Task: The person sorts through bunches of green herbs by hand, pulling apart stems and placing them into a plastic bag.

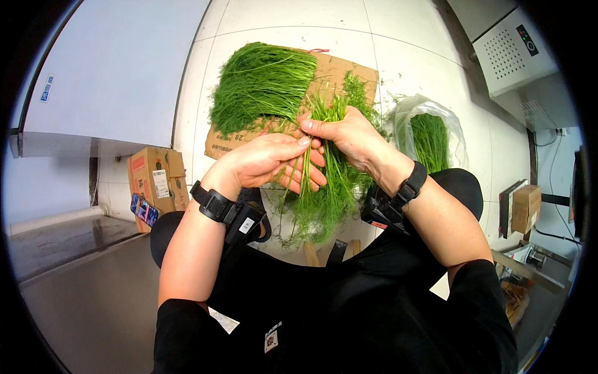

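My right hand (pixel 350 135) grips a bunch of feathery green herb, likely dill or fennel fronds (pixel 338 177), with the stems pointing up and the fronds hanging down. My left hand (pixel 280 159) pinches a few thin stems of it between thumb and fingers, the other fingers spread beneath. Beyond the hands, a large pile of the same herb (pixel 261 86) lies on a flattened cardboard sheet (pixel 345 68), its stems towards the right. Loose sprigs (pixel 356 91) lie on the sheet's right side. To the right, a clear plastic bag (pixel 404 117) holds more of the herb.
Tiled floor (pixel 289 14) with scattered green bits surrounds the cardboard. At the left stand a cardboard box (pixel 166 180), with a phone (pixel 145 210) leaning by it, and a white cabinet (pixel 112 70). A metal appliance with a control panel (pixel 509 51) stands at the upper right.
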The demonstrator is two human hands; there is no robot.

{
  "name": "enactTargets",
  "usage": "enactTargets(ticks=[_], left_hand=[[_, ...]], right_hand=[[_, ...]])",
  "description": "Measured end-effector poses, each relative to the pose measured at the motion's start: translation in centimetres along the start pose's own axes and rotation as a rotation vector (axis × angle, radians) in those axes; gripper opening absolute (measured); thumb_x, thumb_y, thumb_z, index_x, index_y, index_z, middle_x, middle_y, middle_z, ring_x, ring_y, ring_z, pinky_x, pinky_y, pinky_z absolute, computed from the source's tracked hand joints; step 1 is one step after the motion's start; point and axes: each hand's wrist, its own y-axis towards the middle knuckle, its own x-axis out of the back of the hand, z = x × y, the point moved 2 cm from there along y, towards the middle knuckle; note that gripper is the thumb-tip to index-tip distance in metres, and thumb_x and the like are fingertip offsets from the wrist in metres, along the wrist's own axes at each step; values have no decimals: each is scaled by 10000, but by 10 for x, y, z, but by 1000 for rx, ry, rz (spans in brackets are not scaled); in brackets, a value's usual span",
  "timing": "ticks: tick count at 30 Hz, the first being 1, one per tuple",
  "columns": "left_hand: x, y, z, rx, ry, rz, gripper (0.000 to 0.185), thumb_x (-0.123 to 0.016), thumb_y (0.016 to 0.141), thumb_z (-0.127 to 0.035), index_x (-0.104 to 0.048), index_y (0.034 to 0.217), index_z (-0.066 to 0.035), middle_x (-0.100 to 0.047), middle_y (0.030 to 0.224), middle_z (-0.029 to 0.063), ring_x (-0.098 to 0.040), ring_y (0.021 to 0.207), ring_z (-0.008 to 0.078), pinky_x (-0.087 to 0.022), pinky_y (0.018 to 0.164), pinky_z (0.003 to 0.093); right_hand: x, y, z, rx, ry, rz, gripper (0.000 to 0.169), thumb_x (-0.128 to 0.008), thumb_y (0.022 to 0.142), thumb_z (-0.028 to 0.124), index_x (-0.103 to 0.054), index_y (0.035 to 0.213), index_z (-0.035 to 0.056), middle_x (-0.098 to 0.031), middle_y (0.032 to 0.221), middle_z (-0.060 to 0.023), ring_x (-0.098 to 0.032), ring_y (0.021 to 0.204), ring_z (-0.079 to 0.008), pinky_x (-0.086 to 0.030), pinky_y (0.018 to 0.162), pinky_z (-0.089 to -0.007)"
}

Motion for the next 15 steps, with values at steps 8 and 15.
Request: enactTargets(ticks=[8,15], left_hand=[[16,5,1,-3,-85,-74,449,-419,999,-362,-472,1292,-26,-633,1137,193,-639,1003,265,-519,835,389],[43,-3,9,-418,1436,-1151,411,-619,845,-127,-515,1209,33,-620,1130,185,-616,980,357,-491,877,418]], right_hand=[[15,3,2,-34,-31,-168,164,-689,860,113,-640,908,-37,-671,815,-98,-568,617,-102,-483,551,-234],[35,4,21,-23,177,-283,179,-644,891,125,-624,980,-30,-679,858,-110,-586,629,-101,-503,536,-234]])
